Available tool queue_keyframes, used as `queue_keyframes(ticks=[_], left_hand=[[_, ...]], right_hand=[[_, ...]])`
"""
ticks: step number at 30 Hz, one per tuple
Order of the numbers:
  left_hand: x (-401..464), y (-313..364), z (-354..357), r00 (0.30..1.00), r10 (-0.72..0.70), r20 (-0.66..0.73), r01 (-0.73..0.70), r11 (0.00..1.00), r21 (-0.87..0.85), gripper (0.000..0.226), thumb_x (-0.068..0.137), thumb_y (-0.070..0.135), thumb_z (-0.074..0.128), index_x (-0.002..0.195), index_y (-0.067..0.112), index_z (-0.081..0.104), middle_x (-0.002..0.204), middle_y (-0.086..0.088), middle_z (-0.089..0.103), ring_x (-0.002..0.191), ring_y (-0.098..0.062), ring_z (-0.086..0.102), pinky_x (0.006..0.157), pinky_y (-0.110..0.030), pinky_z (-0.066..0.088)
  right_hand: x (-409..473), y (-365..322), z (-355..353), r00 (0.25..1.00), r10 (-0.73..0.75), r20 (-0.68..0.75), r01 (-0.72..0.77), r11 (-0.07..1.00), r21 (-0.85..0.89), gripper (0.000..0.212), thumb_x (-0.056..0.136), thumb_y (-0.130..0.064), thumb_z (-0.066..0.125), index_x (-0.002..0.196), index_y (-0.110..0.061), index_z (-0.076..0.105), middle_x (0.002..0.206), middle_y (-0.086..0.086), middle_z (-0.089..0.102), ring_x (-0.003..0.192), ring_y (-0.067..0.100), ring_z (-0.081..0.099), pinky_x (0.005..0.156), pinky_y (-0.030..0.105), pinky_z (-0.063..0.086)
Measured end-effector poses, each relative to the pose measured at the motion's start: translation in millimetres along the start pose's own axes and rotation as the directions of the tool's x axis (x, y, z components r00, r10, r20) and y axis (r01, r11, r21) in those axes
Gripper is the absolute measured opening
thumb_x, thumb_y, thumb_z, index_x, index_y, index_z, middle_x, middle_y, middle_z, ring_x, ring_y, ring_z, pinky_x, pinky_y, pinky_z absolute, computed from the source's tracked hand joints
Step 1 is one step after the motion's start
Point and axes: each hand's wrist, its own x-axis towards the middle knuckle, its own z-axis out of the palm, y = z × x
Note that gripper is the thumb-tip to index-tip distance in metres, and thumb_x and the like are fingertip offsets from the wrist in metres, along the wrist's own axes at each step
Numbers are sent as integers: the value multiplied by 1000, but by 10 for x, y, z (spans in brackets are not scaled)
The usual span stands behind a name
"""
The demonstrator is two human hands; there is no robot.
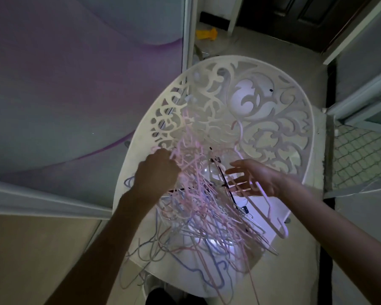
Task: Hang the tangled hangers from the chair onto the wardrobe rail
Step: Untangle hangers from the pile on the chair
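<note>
Gripping the hangers [198,194] heaped on the chair [273,119], the left hand [157,170] is clenched on pink hooks; the right hand [256,180], fingers spread, lies just right of the heap.

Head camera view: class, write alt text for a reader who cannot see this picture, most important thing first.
A person's left hand closes on pink strands at the top of a tangled pile of pink, blue and white hangers lying on a white chair with an ornate cut-out back. The right hand is open at the pile's right side, fingers among pink hangers. The room is dim.
</note>
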Motion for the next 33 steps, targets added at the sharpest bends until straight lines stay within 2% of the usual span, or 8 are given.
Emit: queue_keyframes(ticks=[6,16,19,21,24,26,30,33], left_hand=[[99,36,-9,990,-121,-72,122,993,5,24,93,17,45,113,9,56,112,-12,62,102,-32,61,83,-33,48],[-187,393,25,999,18,-34,-11,980,197,27,96,8,38,120,11,50,114,-10,61,97,-22,58,81,-29,43],[-283,191,140,998,-58,26,54,987,151,31,96,13,38,125,12,46,116,-10,60,107,-26,58,83,-31,43],[-248,31,199,980,-170,103,182,976,-121,27,95,14,41,119,7,51,106,-13,65,96,-29,63,72,-32,44],[-219,-10,222,883,-233,407,465,537,-704,12,93,1,46,95,2,57,75,-12,69,59,-23,69,51,-28,54],[-253,93,223,848,-146,509,522,391,-758,11,92,-2,46,92,6,55,71,-10,63,52,-20,63,45,-28,54],[-248,267,224,813,-10,583,472,599,-647,10,94,6,48,98,11,56,77,-7,61,54,-12,59,44,-20,51],[-94,129,177,748,-96,657,442,810,-385,21,92,16,55,110,6,60,93,-8,67,61,-14,65,41,-15,48]], right_hand=[[28,72,0,999,-45,-29,44,999,-27,41,95,-40,40,119,-11,54,105,18,53,84,26,52,64,29,45],[12,45,37,999,-23,-47,19,996,-84,39,93,-39,45,117,-10,50,107,16,52,80,24,54,62,28,45],[11,17,50,999,-12,-32,9,996,-90,37,93,-40,46,116,-11,50,106,17,51,79,24,54,64,30,44],[26,-3,82,1000,-6,-30,4,997,-71,37,92,-41,48,114,-11,50,105,15,50,74,22,54,63,29,44],[90,32,184,1000,-22,17,21,999,47,42,87,-38,56,117,-11,45,102,13,48,70,23,55,59,27,52],[135,89,319,998,-34,48,31,998,58,66,72,-43,70,123,-10,44,105,14,50,79,26,55,72,34,52],[287,213,635,998,-58,-40,51,986,-159,95,51,-53,74,130,-7,47,99,10,54,88,24,51,75,32,41],[332,325,686,988,-99,-119,51,933,-356,118,69,-55,73,150,-9,0,140,15,39,132,30,36,103,40,35]])
